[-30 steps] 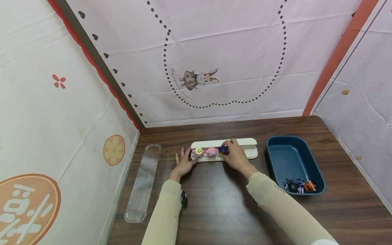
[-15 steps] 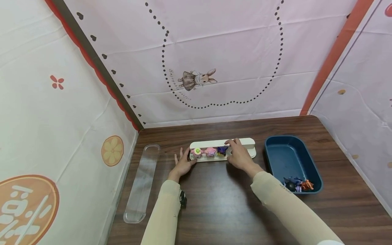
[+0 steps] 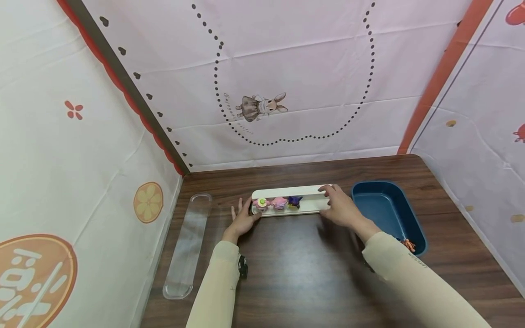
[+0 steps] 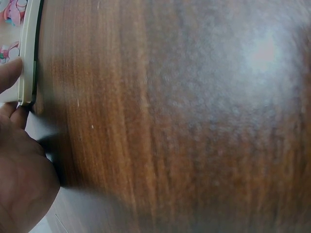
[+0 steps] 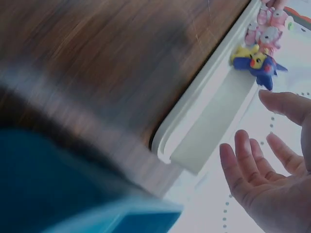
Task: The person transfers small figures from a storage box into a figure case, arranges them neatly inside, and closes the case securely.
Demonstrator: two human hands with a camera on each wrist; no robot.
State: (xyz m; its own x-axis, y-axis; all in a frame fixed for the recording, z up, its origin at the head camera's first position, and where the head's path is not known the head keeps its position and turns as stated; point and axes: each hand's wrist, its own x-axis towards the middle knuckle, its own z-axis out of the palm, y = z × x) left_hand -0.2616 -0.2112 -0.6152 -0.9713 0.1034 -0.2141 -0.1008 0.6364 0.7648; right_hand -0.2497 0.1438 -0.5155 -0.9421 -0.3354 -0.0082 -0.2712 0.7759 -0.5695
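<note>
Figures (image 3: 279,203) are part-filling the white stand (image 3: 311,206) the left hand (image 3: 242,222) is pinching; the spread, empty right hand (image 3: 343,208) is probably needing another from the blue bin (image 3: 383,209).

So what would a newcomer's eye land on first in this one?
Probably the row of three bright little figures, two pink and one purple, towards the left of the white stand, whose left end the left grip holds. Next, the blue bin right of the stand, and the rabbit printed on the backdrop behind the table.
</note>
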